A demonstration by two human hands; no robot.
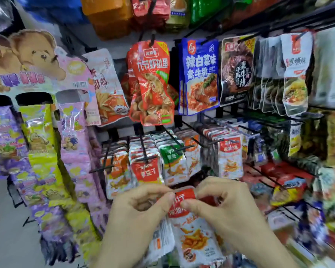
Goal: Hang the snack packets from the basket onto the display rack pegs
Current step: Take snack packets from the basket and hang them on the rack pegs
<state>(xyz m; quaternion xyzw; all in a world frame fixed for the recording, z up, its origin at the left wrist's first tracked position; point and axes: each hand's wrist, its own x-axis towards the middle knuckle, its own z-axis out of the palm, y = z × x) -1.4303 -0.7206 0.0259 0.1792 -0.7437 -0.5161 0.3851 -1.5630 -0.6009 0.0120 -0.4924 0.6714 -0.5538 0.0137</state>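
Note:
Low in the middle of the head view, both my hands hold a small white snack packet (191, 235) with a red top and orange food printed on it. My left hand (141, 207) pinches the red top at its left corner. My right hand (219, 202) pinches the same top from the right. More thin packets (160, 242) hang behind it under my left hand. Just above my hands, black pegs (143, 149) of the display rack carry rows of similar small packets (147, 169). No basket is in view.
Larger packets hang on the upper pegs: a red one (151, 82), a blue one (200, 74), a dark one (237, 68). Strips of purple, yellow and pink packets (41, 144) under a bear sign (27, 57) hang at the left. More stocked pegs (278, 182) crowd the right.

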